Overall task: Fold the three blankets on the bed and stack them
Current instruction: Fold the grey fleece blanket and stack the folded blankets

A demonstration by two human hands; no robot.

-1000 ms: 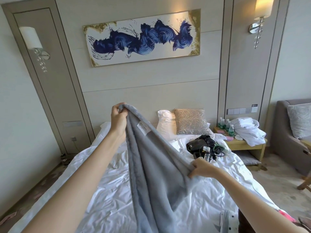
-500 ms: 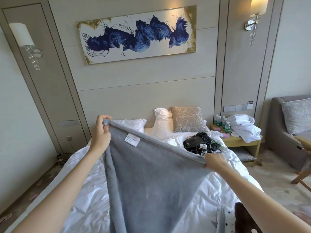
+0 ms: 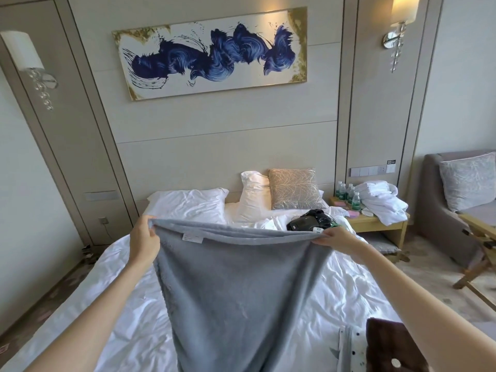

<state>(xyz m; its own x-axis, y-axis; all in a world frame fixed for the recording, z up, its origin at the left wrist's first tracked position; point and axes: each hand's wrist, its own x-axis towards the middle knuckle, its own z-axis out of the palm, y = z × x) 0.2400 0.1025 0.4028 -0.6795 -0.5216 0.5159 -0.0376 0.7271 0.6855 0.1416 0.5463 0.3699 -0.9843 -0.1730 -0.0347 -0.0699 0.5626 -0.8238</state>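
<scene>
A bed [image 3: 349, 285] under a rumpled white duvet is filling the middle of a hotel room, its head standing against a pale panelled wall where a blue and gold painting [image 3: 212, 53] is hanging. A flat pillow [image 3: 188, 204] is lying at the head, and an upright pillow [image 3: 253, 196] is leaning just beside a beige cushion [image 3: 294, 189]. A tangle of black gear [image 3: 308, 222] with cables is lying on the duvet in front of the cushion. To the right, a wooden nightstand [image 3: 375, 224] is carrying water bottles [image 3: 349, 193] and a crumpled white robe [image 3: 381, 201], and a grey sofa [image 3: 440, 210] is standing beyond it.

The left hand [image 3: 145, 238] is gripping the top left corner of a grey blanket [image 3: 236, 291], fingers curled round the bunched edge. The right hand [image 3: 339, 237] is pinching the top right corner. The hands are being held well apart, so the top edge is stretching nearly level between them above the duvet while the rest is hanging down over the middle of the bed. A white label [image 3: 192, 236] is showing near the left hand. A brown blanket [image 3: 389, 345] and a spotted blanket [image 3: 349, 347] are lying at the bed's near right corner
</scene>
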